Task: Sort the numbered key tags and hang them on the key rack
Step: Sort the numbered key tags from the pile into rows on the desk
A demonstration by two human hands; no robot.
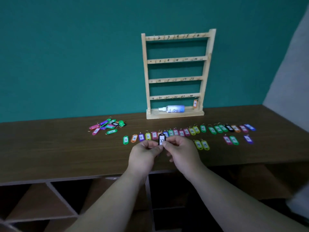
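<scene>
Table (66, 148) front edge crosses the frame just below my wrists; bare wood lies at left centre and right of centre. The key rack (177, 60) stands at upper centre against the wall, with one orange tag (195, 103) hanging at the right end of its lowest rail and a spray bottle (173, 109) lying on its base. The row of key tags (184, 131) spans mid-frame; a loose pile (108, 126) sits left. My left hand (143, 154) and right hand (182, 153) meet at centre, fingertips pinched on the black key tag (161, 139) marked 22, held upright, overlapping the row in view
</scene>
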